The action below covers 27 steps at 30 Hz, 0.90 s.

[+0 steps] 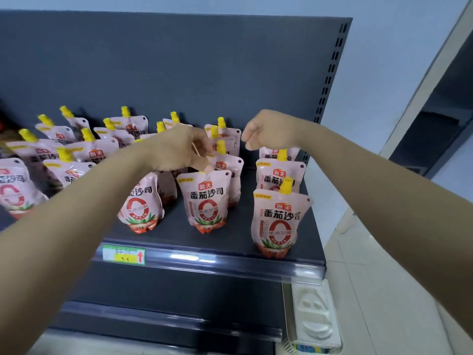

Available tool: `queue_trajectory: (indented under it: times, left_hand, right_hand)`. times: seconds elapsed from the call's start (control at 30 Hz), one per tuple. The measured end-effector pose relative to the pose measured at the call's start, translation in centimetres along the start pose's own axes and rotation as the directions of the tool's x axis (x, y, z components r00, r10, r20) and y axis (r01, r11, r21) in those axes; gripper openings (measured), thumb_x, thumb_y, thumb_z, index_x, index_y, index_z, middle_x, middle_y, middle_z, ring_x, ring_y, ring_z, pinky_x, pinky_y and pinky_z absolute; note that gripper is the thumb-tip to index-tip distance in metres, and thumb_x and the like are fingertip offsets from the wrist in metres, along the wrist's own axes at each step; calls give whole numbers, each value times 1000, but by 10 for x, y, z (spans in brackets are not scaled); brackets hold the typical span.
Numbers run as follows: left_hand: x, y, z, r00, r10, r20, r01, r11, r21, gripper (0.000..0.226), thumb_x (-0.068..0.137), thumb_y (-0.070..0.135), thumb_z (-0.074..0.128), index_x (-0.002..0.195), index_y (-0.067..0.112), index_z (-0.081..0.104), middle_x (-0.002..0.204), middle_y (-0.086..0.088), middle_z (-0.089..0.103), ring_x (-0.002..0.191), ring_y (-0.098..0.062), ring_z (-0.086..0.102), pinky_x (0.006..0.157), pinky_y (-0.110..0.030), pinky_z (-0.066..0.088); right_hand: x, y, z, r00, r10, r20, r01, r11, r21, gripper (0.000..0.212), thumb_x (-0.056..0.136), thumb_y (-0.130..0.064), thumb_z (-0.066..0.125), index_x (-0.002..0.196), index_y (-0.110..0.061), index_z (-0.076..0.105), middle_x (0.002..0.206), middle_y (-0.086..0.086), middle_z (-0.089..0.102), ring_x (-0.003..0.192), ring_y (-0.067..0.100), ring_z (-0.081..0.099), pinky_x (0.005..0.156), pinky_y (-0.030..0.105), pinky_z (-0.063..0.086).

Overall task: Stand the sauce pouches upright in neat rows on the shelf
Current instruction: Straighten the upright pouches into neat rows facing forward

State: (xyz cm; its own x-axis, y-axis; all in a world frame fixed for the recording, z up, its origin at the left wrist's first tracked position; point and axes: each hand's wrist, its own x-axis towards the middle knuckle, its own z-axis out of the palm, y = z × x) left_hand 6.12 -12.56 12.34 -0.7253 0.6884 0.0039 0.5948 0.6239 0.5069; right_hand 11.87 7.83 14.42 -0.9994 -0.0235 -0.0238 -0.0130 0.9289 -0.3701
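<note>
Dark shelf (230,242) at frame centre: left hand (179,149) pinches the middle front pouch (207,201) top; right hand (268,130), upper right, grips the back pouch (276,152).

left pouch (11,188) cut by frame edge, price tag (124,254) print blurred, right fingers (249,139) curled from sight

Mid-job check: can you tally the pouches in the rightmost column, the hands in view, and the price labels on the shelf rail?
sauce pouches, rightmost column: 3
Hands, left hand and right hand: 2
price label: 1
Total: 6
</note>
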Motion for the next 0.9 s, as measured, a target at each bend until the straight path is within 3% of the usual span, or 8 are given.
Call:
queue_trajectory:
  times: [0.1, 0.17, 0.27, 0.33, 0.43, 0.53, 0.7, 0.9]
  left_hand:
    - [-2, -18, 7, 1000, -8, -2, 8, 999, -36, 40, 71, 25, 78, 100, 12, 54, 93, -3, 62, 85, -19, 58, 76, -34, 50]
    - [-2, -31, 12, 998, -6, 58, 6, 1000, 1, 35, 73, 26, 76, 98, 12, 55, 89, -1, 62, 82, -17, 58, 71, -30, 48]
    - [2, -45, 20, 985, 6, 172, -15, 998, 53, 18, 78, 14, 70, 79, 0, 59, 72, -6, 53, 69, -20, 49, 63, -30, 40]
    - [4, -52, 24, 979, 8, 204, -16, 999, 37, 23, 80, 8, 67, 65, -1, 53, 65, -8, 43, 64, -19, 42, 63, -28, 35]
    - [8, -61, 22, 970, 24, 243, -19, 1000, -24, 25, 81, 5, 66, 57, 5, 59, 54, 4, 50, 54, -7, 47, 57, -18, 41]
    - [9, -65, 19, 946, 66, 317, -54, 998, -45, 7, 81, 5, 66, 77, 5, 73, 57, 12, 61, 57, 1, 58, 56, -11, 48]
    - [9, -73, 16, 912, 104, 397, -85, 994, -65, 12, 81, 9, 67, 91, 12, 74, 92, -4, 75, 86, -21, 71, 82, -35, 57]
    - [8, -74, 15, 901, 119, 417, -102, 993, -61, 15, 80, 12, 69, 94, 15, 74, 79, 14, 72, 82, -16, 71, 76, -25, 58]
  right_hand:
    - [19, -15, 15, 997, 29, 72, -23, 997, -80, 35, 89, -14, 62, 123, -4, 63, 124, 10, 65, 116, 25, 58, 96, 32, 45]
    - [31, -22, 24, 991, 56, 119, -38, 988, -152, 33, 89, -15, 62, 119, -1, 64, 122, 15, 65, 114, 30, 58, 95, 36, 45]
    - [44, -26, 35, 979, 118, 166, -69, 958, -277, 31, 92, -16, 56, 114, 3, 65, 112, 21, 66, 96, 32, 59, 74, 26, 49]
    - [49, -25, 39, 976, 141, 165, -84, 948, -308, 30, 92, -16, 55, 113, 4, 64, 95, 14, 62, 82, 22, 51, 52, 14, 39]
    - [56, -21, 44, 965, 183, 186, -125, 949, -288, 16, 91, -15, 59, 88, 0, 61, 79, 8, 53, 77, 21, 51, 53, 22, 40]
    - [62, -20, 49, 955, 220, 198, -149, 936, -318, 39, 91, -17, 60, 58, -10, 42, 62, 2, 39, 57, 19, 45, 48, 23, 35]
    - [64, -25, 50, 951, 253, 180, -181, 922, -343, 43, 90, -20, 62, 55, -12, 37, 58, 2, 35, 52, 15, 34, 49, 25, 28]
    - [66, -30, 53, 944, 252, 212, -175, 930, -323, 37, 90, -22, 62, 59, -13, 44, 61, 1, 39, 55, 13, 39, 50, 23, 31]
